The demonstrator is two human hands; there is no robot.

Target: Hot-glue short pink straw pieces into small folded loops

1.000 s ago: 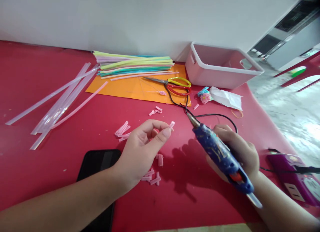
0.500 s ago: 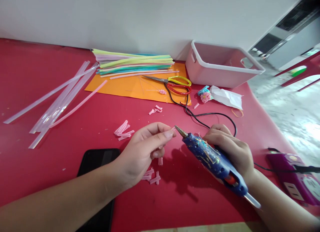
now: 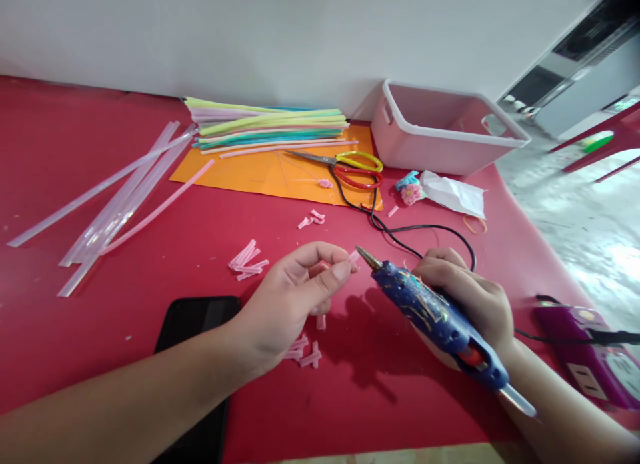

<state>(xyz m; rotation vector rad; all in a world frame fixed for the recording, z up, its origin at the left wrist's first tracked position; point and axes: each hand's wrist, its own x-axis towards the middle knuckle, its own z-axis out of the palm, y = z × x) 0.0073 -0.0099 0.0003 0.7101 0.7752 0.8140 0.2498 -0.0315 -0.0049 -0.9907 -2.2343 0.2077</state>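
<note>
Between thumb and fingertips, my left hand (image 3: 295, 287) pinches a short pink straw piece (image 3: 354, 256). My right hand (image 3: 467, 294) is wrapped round a blue glue gun (image 3: 425, 307), whose metal nozzle points at the straw piece, very near its tip. A clear glue stick (image 3: 517, 401) pokes out of the gun's rear. Cut pink pieces (image 3: 245, 257) lie left of my left hand, and more pink pieces (image 3: 311, 355) lie below it, partly hidden by the hand. A few folded pink pieces (image 3: 312, 218) rest farther back.
Behind are coloured straws (image 3: 270, 127) on an orange sheet (image 3: 200, 174), with scissors (image 3: 357, 169). A pink bin (image 3: 445, 147) stands back right. Clear sticks (image 3: 125, 197) lie left, a phone (image 3: 195, 324) under my left forearm. A black cord (image 3: 435, 228) loops near a purple power strip (image 3: 590, 357).
My right hand has drawn the glue gun slightly right and down. The pink straw piece now sticks out farther from my left fingertips, which have shifted a little right.
</note>
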